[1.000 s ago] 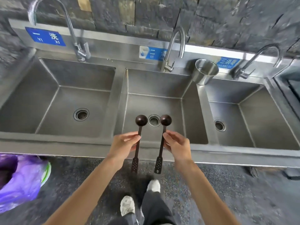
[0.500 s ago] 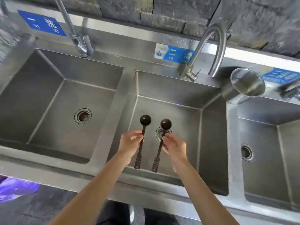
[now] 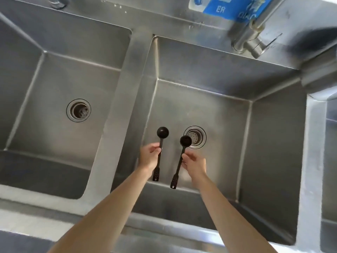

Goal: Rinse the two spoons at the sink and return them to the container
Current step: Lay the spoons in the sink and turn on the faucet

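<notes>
Two dark long-handled spoons hang over the middle basin [image 3: 209, 106] of a steel sink. My left hand [image 3: 150, 157] pinches the left spoon [image 3: 162, 133] by its handle, bowl pointing away from me. My right hand [image 3: 194, 164] pinches the right spoon [image 3: 185, 141] the same way, and its bowl sits just in front of the drain [image 3: 196, 136]. The faucet base [image 3: 249, 42] stands at the basin's back right; its spout is out of frame. No water is seen running. The steel container is a blur at the right edge [image 3: 321, 83].
A second basin [image 3: 54, 79] with its own drain [image 3: 78, 110] lies to the left, past a steel divider [image 3: 118, 106]. A blue label [image 3: 229, 8] is stuck on the backsplash. A third basin's edge [image 3: 331, 143] shows at the far right.
The view has moved closer and lower over the middle basin. Both hands with the spoons have reached further into the basin, and the floor and my feet have left the view.
</notes>
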`<state>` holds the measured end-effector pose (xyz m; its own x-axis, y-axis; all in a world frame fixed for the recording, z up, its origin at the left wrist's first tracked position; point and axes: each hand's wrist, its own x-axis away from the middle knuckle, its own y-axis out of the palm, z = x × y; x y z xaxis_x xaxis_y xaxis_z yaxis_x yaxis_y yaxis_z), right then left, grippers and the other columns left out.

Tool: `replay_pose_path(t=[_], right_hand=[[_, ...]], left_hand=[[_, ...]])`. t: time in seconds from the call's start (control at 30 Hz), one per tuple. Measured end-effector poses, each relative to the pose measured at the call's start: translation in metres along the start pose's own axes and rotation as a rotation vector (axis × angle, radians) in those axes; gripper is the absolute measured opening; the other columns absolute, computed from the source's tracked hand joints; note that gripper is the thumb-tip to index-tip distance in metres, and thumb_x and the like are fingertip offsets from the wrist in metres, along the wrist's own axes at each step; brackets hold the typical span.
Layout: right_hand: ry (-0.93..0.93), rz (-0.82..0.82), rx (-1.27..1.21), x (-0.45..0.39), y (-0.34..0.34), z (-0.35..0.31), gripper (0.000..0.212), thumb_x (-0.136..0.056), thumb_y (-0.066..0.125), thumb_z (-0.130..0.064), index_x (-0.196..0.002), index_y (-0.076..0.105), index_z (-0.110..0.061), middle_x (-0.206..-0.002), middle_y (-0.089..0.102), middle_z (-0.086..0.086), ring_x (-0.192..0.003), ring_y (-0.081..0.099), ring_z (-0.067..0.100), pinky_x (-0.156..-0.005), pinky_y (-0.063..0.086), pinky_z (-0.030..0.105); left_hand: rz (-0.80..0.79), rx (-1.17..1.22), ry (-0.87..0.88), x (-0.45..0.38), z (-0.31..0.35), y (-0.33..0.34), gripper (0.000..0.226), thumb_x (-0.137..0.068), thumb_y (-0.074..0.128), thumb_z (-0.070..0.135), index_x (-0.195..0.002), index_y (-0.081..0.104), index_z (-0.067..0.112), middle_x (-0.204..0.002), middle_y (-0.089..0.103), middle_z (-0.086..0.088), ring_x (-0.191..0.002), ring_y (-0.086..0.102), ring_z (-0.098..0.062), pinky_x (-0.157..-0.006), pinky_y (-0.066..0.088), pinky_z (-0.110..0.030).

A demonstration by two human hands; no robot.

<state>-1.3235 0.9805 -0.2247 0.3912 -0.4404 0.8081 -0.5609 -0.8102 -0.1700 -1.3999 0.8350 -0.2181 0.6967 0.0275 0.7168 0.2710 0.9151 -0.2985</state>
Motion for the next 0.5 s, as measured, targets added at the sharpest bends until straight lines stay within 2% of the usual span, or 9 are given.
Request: replay_pose_path(t=[0.07, 0.17, 0.23, 0.3, 0.4, 0.5], right_hand=[[0.009, -0.014, 0.006, -0.016, 0.007, 0.011, 0.015, -0.097, 0.061, 0.002, -0.100, 0.073, -0.006, -0.090, 0.074, 0.004, -0.086, 0.072, 0.015, -0.075, 0.061, 0.023], [0.001, -0.019, 0.027, -0.038, 0.017, 0.023, 0.015, -0.098, 0.062, 0.000, -0.101, 0.070, -0.011, -0.091, 0.072, 0.000, -0.087, 0.070, 0.013, -0.086, 0.060, 0.030], [-0.009, -0.037, 0.020, -0.049, 0.022, 0.027, 0.023, -0.098, 0.060, 0.002, -0.090, 0.068, -0.018, -0.089, 0.071, -0.001, -0.085, 0.069, 0.011, -0.081, 0.060, 0.027], [-0.012, -0.044, 0.013, -0.057, 0.026, 0.031, 0.028, -0.098, 0.060, 0.002, -0.086, 0.067, -0.022, -0.088, 0.071, -0.002, -0.084, 0.069, 0.010, -0.074, 0.059, 0.021], [-0.007, -0.041, 0.018, -0.067, 0.030, 0.040, 0.017, -0.098, 0.062, 0.001, -0.096, 0.069, -0.014, -0.092, 0.072, 0.002, -0.089, 0.071, 0.016, -0.073, 0.059, 0.020], [0.007, -0.042, 0.030, -0.073, 0.031, 0.047, 0.015, -0.096, 0.065, 0.000, -0.107, 0.072, -0.007, -0.101, 0.075, 0.012, -0.097, 0.074, 0.023, -0.077, 0.061, 0.023]], left_hand=[[-0.008, -0.042, 0.013, -0.017, -0.010, 0.006, 0.025, -0.091, 0.066, 0.001, -0.115, 0.072, 0.006, -0.110, 0.073, -0.004, -0.107, 0.068, -0.019, -0.094, 0.051, -0.027], [-0.002, -0.074, 0.002, -0.037, -0.024, 0.011, 0.027, -0.092, 0.065, 0.002, -0.117, 0.073, 0.008, -0.113, 0.074, -0.004, -0.107, 0.068, -0.017, -0.094, 0.053, -0.028], [0.002, -0.077, -0.003, -0.046, -0.032, 0.013, 0.027, -0.092, 0.063, 0.002, -0.117, 0.073, 0.008, -0.110, 0.074, -0.002, -0.104, 0.068, -0.015, -0.091, 0.053, -0.026], [0.023, -0.065, -0.008, -0.052, -0.038, 0.016, 0.026, -0.092, 0.062, 0.000, -0.114, 0.074, 0.009, -0.103, 0.074, 0.001, -0.099, 0.069, -0.013, -0.086, 0.053, -0.024], [0.053, -0.067, -0.024, -0.057, -0.046, 0.018, 0.025, -0.091, 0.063, -0.001, -0.110, 0.075, 0.011, -0.094, 0.074, 0.005, -0.094, 0.070, -0.011, -0.088, 0.056, -0.028], [0.066, -0.072, -0.048, -0.059, -0.053, 0.018, 0.026, -0.092, 0.063, 0.000, -0.112, 0.075, 0.011, -0.096, 0.073, 0.005, -0.096, 0.070, -0.013, -0.091, 0.056, -0.030]])
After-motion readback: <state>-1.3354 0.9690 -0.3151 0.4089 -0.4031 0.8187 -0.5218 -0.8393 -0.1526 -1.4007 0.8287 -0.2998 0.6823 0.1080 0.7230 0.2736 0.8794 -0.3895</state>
